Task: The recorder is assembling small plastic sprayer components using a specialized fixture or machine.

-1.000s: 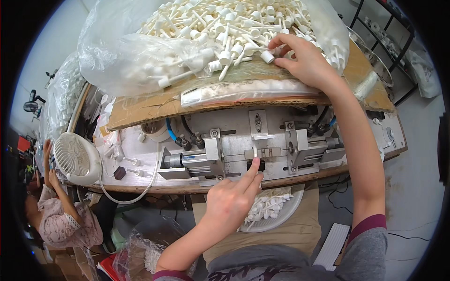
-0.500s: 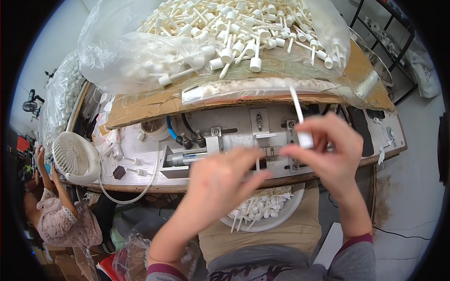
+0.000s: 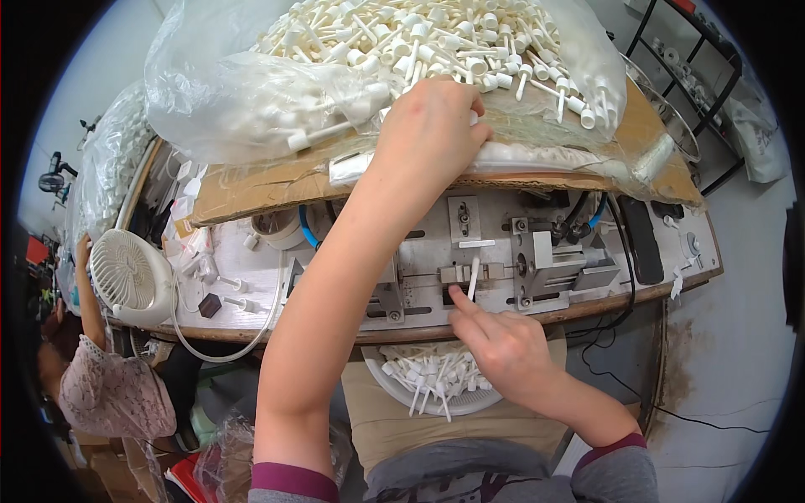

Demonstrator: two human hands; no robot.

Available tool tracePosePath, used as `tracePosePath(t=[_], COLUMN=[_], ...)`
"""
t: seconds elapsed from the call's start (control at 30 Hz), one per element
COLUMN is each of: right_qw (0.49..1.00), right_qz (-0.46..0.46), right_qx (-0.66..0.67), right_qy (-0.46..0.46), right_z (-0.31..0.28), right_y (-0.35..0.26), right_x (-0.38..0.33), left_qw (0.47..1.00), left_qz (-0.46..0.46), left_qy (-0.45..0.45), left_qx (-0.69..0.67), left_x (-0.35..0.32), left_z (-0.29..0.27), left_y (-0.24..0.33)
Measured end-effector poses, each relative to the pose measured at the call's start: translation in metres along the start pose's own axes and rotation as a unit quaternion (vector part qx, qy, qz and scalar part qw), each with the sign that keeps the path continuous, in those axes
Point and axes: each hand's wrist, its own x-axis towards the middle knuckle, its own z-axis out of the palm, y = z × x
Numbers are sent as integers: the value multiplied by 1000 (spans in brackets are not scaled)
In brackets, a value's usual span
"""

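Observation:
My left hand (image 3: 432,126) reaches to the near edge of a heap of white ribbed caps with sticks (image 3: 402,42). Its fingers are curled, and a bit of a white cap (image 3: 474,120) shows between thumb and fingers; the rest is hidden. Down at the bench, my right hand (image 3: 507,348) has its index finger stretched out, its tip touching the small metal fixture (image 3: 482,272). Right beside that finger a white stick (image 3: 475,278) slants upward, its lower end hidden behind the finger. Below, a white bowl (image 3: 377,377) of similar pieces rests on my lap.
Metal clamp blocks (image 3: 541,268) flank the fixture. Above them juts a cardboard sheet (image 3: 251,189) bearing the heap and clear plastic (image 3: 201,109). A white fan (image 3: 130,277) stands left, a dark phone (image 3: 643,239) right. Another person (image 3: 113,386) is at far left.
My left hand has gone from the fixture up to the heap. My right hand, which held a capped stick above the bench, has come down to the fixture.

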Motion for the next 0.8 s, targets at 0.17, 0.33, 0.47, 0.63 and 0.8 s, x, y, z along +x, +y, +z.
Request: tracePosePath(t=[0.17, 0.33, 0.47, 0.63, 0.8], right_qw=[992, 986, 994, 998, 999], right_qz=[-41, -58, 1, 18, -18], right_qx=[54, 103, 56, -7, -37], right_qy=[104, 114, 91, 67, 9], right_z=[6, 16, 9, 4, -9], right_y=[-5, 10, 9, 9, 10], right_x=[-9, -16, -12, -5, 1], left_qw=[991, 985, 980, 982, 979], left_qz=[-58, -35, -32, -58, -82], left_qy=[11, 16, 29, 2, 7], left_qx=[-119, -167, -195, -180, -188], left_x=[-20, -45, -63, -85, -103], left_z=[-28, -39, -44, -55, -66], left_y=[18, 28, 32, 38, 47])
